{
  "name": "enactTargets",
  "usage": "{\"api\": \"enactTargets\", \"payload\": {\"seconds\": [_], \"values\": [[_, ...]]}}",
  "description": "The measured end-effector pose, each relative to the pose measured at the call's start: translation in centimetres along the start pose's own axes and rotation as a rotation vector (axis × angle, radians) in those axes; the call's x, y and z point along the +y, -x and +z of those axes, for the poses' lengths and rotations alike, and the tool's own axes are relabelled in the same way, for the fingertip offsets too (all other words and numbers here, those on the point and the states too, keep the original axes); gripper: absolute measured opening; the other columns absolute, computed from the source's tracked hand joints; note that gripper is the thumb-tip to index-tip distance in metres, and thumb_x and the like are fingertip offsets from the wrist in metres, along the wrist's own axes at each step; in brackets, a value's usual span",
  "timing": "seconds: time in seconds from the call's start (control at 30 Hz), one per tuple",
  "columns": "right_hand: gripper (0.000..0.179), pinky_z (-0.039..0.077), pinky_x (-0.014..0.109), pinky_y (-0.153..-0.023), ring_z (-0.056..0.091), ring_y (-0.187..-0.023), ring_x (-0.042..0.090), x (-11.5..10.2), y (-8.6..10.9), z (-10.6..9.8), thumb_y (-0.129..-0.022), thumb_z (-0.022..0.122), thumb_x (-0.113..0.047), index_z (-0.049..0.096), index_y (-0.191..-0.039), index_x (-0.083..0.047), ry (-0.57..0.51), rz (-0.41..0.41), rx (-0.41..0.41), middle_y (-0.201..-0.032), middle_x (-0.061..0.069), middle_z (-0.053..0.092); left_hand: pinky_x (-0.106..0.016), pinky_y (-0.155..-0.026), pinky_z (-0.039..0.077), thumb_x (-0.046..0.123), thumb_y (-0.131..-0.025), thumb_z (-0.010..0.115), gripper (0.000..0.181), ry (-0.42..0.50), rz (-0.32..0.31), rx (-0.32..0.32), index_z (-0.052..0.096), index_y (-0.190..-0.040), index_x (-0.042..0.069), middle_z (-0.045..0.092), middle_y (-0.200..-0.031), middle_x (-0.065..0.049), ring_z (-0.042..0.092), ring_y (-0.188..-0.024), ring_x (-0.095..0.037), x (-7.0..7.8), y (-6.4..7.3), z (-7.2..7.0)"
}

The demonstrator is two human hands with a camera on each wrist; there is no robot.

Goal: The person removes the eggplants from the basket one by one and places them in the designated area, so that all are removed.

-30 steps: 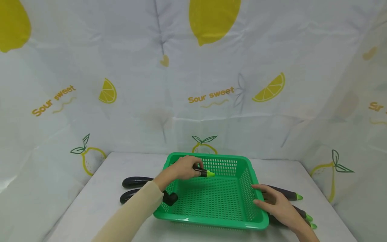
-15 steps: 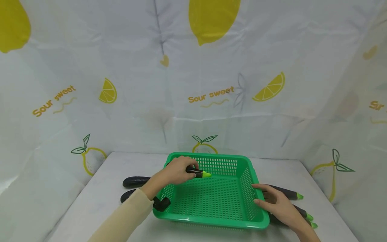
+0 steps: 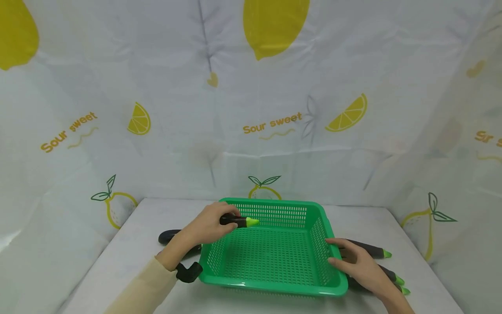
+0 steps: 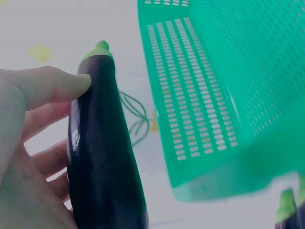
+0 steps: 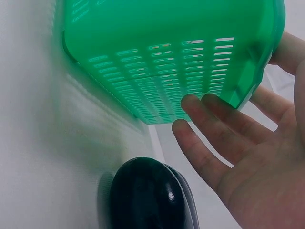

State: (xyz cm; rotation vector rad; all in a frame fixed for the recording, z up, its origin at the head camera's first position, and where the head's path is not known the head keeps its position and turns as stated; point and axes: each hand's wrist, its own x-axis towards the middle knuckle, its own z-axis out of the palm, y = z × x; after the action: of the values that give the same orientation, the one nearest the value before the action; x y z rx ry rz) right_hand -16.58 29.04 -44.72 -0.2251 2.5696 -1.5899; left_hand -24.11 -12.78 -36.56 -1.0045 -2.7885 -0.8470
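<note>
The right hand (image 3: 358,266) rests with its fingers spread and straight against the near right wall of the green basket (image 3: 270,285), and it holds nothing. It has stayed in the same spot for the last second. Just behind this hand, and partly under it, dark eggplants with green tips (image 3: 372,250) lie on the white surface (image 3: 117,261). In the right wrist view one of them (image 5: 150,195) sits right below the fingers, not touching them. The left hand (image 3: 205,226) has its fingers curled round one eggplant (image 3: 237,221), with the thumb (image 4: 57,86) pressed on its side near the green end. This hand has moved. A second ago it held the eggplant well inside the basket, over the back part. Half a second ago it was a bit more to the left. Now the eggplant is at the basket's far left corner, with its green tip poking over the rim and its dark body outside. So it looks like the eggplant is being pulled back out of the basket and not put down in it. The basket has nothing lying in it. To the left of this hand, two more dark eggplants (image 3: 168,237) lie on the surface beside the basket. Behind everything hangs a white cloth with yellow lemons (image 3: 274,26) printed on it.
</note>
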Motion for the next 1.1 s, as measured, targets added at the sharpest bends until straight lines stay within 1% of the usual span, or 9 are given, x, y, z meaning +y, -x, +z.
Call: {"api": "enactTargets", "payload": {"seconds": [0.17, 0.27, 0.4, 0.53, 0.7, 0.83, 0.93, 1.0, 1.1], "values": [[0.06, 0.056, 0.031, -0.082, 0.06, -0.118, 0.032, 0.2, -0.2, 0.1, -0.097, 0.071, -0.026, 0.049, -0.148, -0.005, -0.006, 0.013, -0.009, -0.146, 0.025, 0.049, -0.037, -0.079, 0.05, 0.016, -0.095, 0.071, 0.019, -0.016, 0.007, 0.043, 0.071, -0.114, 0.015, 0.067, -0.107, 0.001, 0.058, -0.094, -0.016, -1.1, 1.5, -1.2], [0.06, 0.056, 0.031, -0.082, 0.061, -0.118, 0.033, 0.3, -0.2, 0.1, -0.098, 0.071, -0.025, 0.048, -0.149, -0.004, -0.005, -0.001, -0.016, -0.146, 0.025, 0.048, -0.038, -0.081, 0.052, 0.016, -0.095, 0.072, 0.019, -0.006, 0.004, 0.054, 0.071, -0.115, 0.014, 0.068, -0.108, 0.001, 0.06, -0.096, -0.016, -1.7, 2.2, -1.8], [0.059, 0.056, 0.031, -0.08, 0.061, -0.116, 0.033, 0.3, -0.3, 0.2, -0.098, 0.07, -0.024, 0.047, -0.149, -0.002, -0.002, -0.031, -0.019, -0.144, 0.026, 0.049, -0.04, -0.083, 0.052, 0.014, -0.095, 0.072, 0.02, -0.007, -0.014, 0.067, 0.071, -0.115, 0.013, 0.068, -0.111, 0.0, 0.061, -0.097, -0.017, -2.4, 3.1, -2.6], [0.058, 0.056, 0.031, -0.081, 0.061, -0.116, 0.031, 0.2, -0.3, 0.1, -0.098, 0.07, -0.024, 0.048, -0.149, -0.003, -0.008, -0.018, -0.018, -0.145, 0.025, 0.049, -0.041, -0.082, 0.052, 0.013, -0.095, 0.072, 0.018, -0.021, -0.035, 0.087, 0.07, -0.113, 0.011, 0.068, -0.109, 0.001, 0.06, -0.095, -0.016, -2.9, 3.9, -3.3], [0.058, 0.056, 0.03, -0.081, 0.062, -0.113, 0.028, 0.2, -0.2, 0.0, -0.098, 0.07, -0.024, 0.049, -0.148, -0.004, 0.007, -0.011, 0.0, -0.142, 0.023, 0.051, -0.041, -0.083, 0.052, 0.014, -0.096, 0.071, 0.016, -0.023, -0.078, 0.109, 0.07, -0.112, 0.012, 0.067, -0.107, 0.002, 0.059, -0.094, -0.015, -3.8, 4.9, -4.0], [0.059, 0.055, 0.03, -0.08, 0.062, -0.112, 0.027, 0.2, -0.2, 0.0, -0.098, 0.07, -0.023, 0.048, -0.148, -0.003, 0.018, -0.024, -0.005, -0.141, 0.023, 0.052, -0.044, -0.085, 0.052, 0.014, -0.095, 0.072, 0.016, -0.031, -0.131, 0.145, 0.07, -0.111, 0.012, 0.067, -0.108, 0.001, 0.061, -0.097, -0.017, -4.8, 6.1, -4.3], [0.058, 0.055, 0.03, -0.08, 0.062, -0.111, 0.026, 0.2, -0.2, 0.0, -0.098, 0.07, -0.023, 0.048, -0.148, -0.003, 0.018, -0.027, -0.008, -0.14, 0.023, 0.053, -0.048, -0.088, 0.052, 0.013, -0.095, 0.072, 0.017, -0.04, -0.16, 0.169, 0.07, -0.112, 0.011, 0.068, -0.108, 0.0, 0.063, -0.1, -0.02, -5.6, 7.0, -4.4], [0.058, 0.055, 0.03, -0.081, 0.062, -0.11, 0.025, 0.2, -0.2, -0.1, -0.098, 0.07, -0.024, 0.049, -0.148, -0.003, 0.015, -0.021, -0.009, -0.141, 0.023, 0.052, -0.049, -0.088, 0.052, 0.012, -0.094, 0.073, 0.018, -0.046, -0.176, 0.174, 0.07, -0.112, 0.01, 0.068, -0.108, -0.001, 0.063, -0.101, -0.022, -6.2, 7.6, -4.4], [0.058, 0.055, 0.03, -0.082, 0.063, -0.11, 0.024, 0.2, -0.2, -0.2, -0.098, 0.07, -0.026, 0.05, -0.147, -0.004, 0.014, -0.015, -0.012, -0.142, 0.023, 0.051, -0.05, -0.089, 0.052, 0.012, -0.094, 0.073, 0.019, -0.047, -0.203, 0.163, 0.07, -0.113, 0.01, 0.068, -0.108, -0.001, 0.063, -0.102, -0.023, -7.0, 8.2, -4.1]]}}
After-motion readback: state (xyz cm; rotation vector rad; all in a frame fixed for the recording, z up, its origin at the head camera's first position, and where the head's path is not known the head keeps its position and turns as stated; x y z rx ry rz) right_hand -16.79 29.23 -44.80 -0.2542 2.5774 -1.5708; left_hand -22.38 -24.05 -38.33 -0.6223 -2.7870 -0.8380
